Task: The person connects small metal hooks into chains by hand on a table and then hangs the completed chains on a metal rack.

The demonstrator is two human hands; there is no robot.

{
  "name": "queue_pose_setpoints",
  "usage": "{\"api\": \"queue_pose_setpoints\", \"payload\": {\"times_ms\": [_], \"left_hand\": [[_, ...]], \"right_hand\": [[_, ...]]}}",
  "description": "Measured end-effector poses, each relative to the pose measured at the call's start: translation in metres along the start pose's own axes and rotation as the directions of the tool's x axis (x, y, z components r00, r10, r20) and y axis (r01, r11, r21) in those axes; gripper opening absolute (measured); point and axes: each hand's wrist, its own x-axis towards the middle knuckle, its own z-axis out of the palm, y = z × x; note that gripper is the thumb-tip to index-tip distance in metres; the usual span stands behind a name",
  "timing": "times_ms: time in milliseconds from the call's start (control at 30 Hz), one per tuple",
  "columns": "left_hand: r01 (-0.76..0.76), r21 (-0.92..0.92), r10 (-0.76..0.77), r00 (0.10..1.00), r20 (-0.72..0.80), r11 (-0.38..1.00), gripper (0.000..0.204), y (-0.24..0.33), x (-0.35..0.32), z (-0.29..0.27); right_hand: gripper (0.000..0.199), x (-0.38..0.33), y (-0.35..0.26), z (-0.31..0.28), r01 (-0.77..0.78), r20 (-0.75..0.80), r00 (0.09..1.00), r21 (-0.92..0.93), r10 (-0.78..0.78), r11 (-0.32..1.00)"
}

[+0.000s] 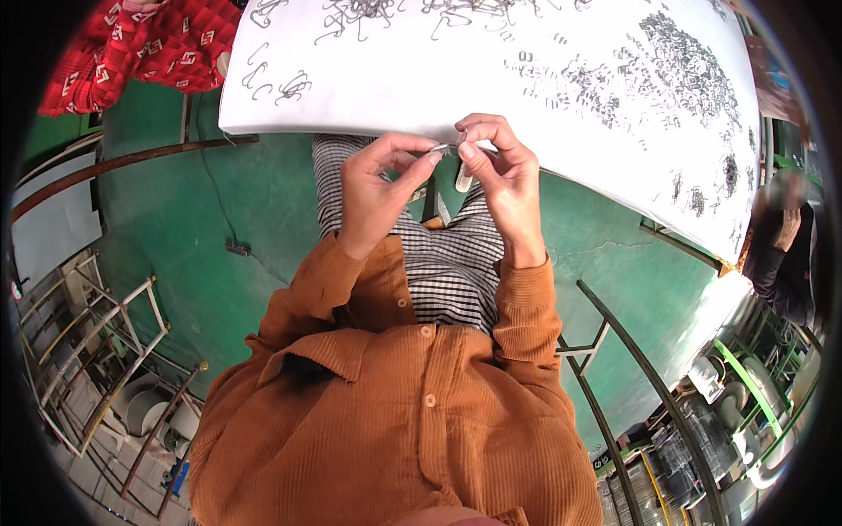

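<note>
The left hand [377, 188] and right hand [509, 180] appear to pinch one small metal piece [445, 147] between them, just off the tabletop's [395, 92] near edge, where a slackened grip could drop it floorward.

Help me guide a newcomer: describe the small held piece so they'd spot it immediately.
Find the white table across the top, then its near edge. There the left hand and right hand meet, the small thin piece between their fingertips. Unlike the dark curved pieces strewn on the table, it is held off the surface.
</note>
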Motion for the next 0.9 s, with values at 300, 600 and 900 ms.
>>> {"api": "queue_pose_setpoints", "payload": {"times_ms": [300,600,900], "left_hand": [[-0.134,0.130,0.138,0.990,-0.018,0.982,0.011,-0.001,0.000,0.007],[-0.470,0.352,0.428,0.882,0.196,0.809,0.018,-0.007,0.093,0.034],[-0.599,0.546,0.494,0.798,0.345,0.585,0.016,-0.027,0.151,0.073]], "right_hand": [[0.007,0.000,0.009,0.009,0.269,-0.084,0.955,-0.172,-0.286,0.948],[0.012,-0.023,-0.009,0.009,0.368,-0.134,0.896,-0.309,-0.423,0.877],[0.012,-0.030,-0.006,0.000,0.350,-0.161,0.886,-0.379,-0.434,0.856]]}}
